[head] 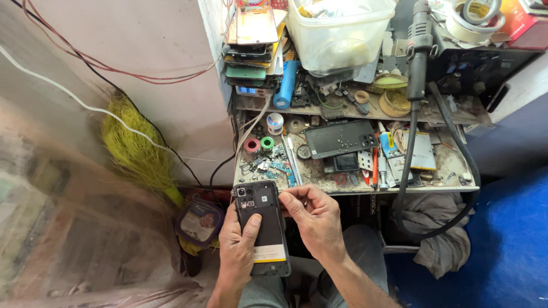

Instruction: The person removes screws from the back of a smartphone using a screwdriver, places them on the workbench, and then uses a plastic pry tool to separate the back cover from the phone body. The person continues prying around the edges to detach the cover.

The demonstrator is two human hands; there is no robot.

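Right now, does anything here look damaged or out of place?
Yes. The phone in the left hand has no back cover, its insides exposed. The right hand touches its top edge. Loose parts litter the workbench.

This is a small phone-repair workshop, cramped and much used. In the middle of the frame a stained low workbench (354, 185) is strewn with screws, small circuit parts, a black phone back panel (341, 138) and little solder spools (260, 144). At top centre a stack of phone screens (251, 51) leans by a clear plastic tub (339, 34). A hot-air handpiece (418, 51) hangs upper right beside tape rolls (474, 20).
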